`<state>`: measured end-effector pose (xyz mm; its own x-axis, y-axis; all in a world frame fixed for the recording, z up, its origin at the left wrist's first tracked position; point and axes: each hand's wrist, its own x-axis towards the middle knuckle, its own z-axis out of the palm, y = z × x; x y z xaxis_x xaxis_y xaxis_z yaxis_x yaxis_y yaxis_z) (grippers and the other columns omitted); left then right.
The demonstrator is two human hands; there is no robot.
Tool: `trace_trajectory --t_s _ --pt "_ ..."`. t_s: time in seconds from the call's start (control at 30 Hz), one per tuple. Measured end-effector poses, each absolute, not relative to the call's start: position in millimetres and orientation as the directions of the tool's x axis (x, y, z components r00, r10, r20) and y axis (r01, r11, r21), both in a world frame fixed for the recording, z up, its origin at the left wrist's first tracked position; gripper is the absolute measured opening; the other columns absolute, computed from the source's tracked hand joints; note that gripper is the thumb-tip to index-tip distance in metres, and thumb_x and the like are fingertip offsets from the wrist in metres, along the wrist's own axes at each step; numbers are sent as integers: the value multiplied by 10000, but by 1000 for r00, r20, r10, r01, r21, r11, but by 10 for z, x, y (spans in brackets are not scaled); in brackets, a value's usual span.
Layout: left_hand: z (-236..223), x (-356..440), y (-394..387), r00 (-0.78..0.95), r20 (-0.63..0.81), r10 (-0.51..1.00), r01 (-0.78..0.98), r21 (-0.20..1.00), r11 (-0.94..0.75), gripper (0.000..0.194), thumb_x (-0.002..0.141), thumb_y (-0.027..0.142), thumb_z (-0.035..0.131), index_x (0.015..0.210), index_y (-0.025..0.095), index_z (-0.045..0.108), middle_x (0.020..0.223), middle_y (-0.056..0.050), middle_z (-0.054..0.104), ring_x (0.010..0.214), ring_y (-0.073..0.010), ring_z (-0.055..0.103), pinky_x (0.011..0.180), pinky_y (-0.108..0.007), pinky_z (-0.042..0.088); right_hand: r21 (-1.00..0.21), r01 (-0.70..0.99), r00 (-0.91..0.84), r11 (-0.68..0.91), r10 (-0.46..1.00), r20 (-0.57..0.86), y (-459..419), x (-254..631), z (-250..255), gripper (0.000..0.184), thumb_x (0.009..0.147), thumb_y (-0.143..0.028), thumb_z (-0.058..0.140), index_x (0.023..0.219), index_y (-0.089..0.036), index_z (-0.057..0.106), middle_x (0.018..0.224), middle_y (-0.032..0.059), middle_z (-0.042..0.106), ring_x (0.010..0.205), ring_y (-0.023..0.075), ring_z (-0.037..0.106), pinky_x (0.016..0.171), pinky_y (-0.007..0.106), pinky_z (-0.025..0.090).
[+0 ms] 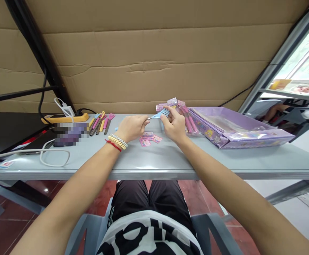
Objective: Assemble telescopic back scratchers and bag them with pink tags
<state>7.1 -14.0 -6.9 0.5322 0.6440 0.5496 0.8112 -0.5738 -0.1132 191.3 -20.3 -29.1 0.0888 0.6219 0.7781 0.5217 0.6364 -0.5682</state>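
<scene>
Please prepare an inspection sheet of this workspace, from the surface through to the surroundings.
Surface: grey tabletop, shiny near the front edge.
Job's things: blue fork-shaped piece, held; pink cards on the tabletop; fork-headed utensils at left; pink packets beside the purple tray.
Clutter: yellow object at left, use unclear.
Grips: left hand at the piece's greyish end, right hand at its blue head.
Cables: white cable looped at left; black cable at right.
Surroundings: brown cardboard behind, red floor below.

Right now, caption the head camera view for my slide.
Left hand and right hand holding a light-blue pronged piece over a grey table, pink cards and a purple box nearby.
</scene>
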Motion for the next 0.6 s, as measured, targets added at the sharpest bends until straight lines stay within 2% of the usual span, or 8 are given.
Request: trace_trajectory --t_s 0.1,0.23,0.4,0.5,0.6 --pt "-84 32 -117 536 535 654 811 -110 -575 311 943 333 360 972 199 639 858 -65 693 769 -212 630 582 -297 327 -567 524 5 635 664 748 -200 1951 -324 425 817 -346 522 1163 -103 564 555 -34 455 452 112 376 482 253 330" --pt "-110 -54 -47 556 484 676 799 -87 -595 326 932 355 372 943 221 669 840 -54 704 781 -217 633 590 -296 331 -535 575 -93 619 699 709 -183 2022 -320 440 789 -342 551 1146 -86 582 625 -1 560 471 116 442 509 254 373" --pt "-130 -115 21 548 472 691 769 39 -638 353 922 382 370 978 230 683 898 -53 716 831 -204 628 649 -281 370 -441 681 -144 585 697 702 -231 2162 -209 386 796 -386 549 1069 -133 650 699 20 646 554 133 539 600 251 431" --pt "-121 -165 37 477 485 733 784 141 -604 383 915 403 357 960 219 689 865 -54 715 807 -201 626 636 -280 371 -430 839 56 333 734 677 -267 2374 -102 299 802 -344 529 963 -148 687 820 65 696 748 192 618 755 298 455" --pt "-112 -241 65 400 486 777 808 213 -549 369 901 408 374 958 222 688 853 -44 714 781 -193 623 618 -279 364 -457 882 416 -113 642 644 -291 2672 -14 324 804 -309 499 1004 -142 690 1033 130 683 1040 298 579 930 432 389"
